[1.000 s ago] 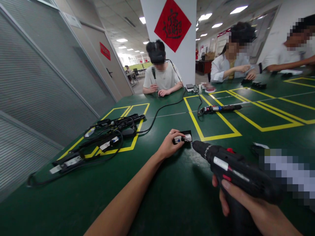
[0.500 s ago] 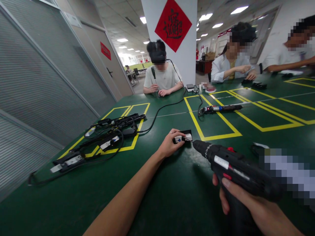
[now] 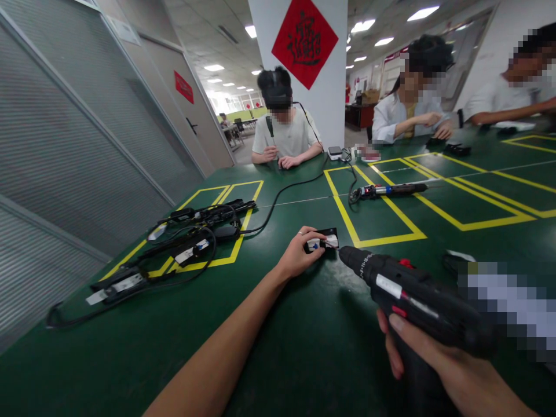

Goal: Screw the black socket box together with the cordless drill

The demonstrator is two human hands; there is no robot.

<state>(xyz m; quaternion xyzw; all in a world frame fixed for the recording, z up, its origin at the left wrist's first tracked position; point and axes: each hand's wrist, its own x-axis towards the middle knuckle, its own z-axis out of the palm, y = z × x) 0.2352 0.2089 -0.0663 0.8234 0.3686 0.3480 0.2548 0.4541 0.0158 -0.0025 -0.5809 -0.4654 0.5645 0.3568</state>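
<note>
My left hand grips a small black and white part on the green table, its fingers closed over the part's left side. A small blue piece shows beneath the fingertips. In my right hand is a black power drill with red buttons, my fingers wrapped round its handle. The drill points left, and its thin bit reaches the part beside my left fingertips. Whether the tip touches a screw is too small to tell.
Black devices with cables lie at the left within yellow tape. A pen-like tool lies beyond the drill, and a cable crosses the green table. Across it sits a person holding a screwdriver; two more people are at the right.
Both hands, the part and the drill keep nearly the same places. The whole view has shifted very slightly.
</note>
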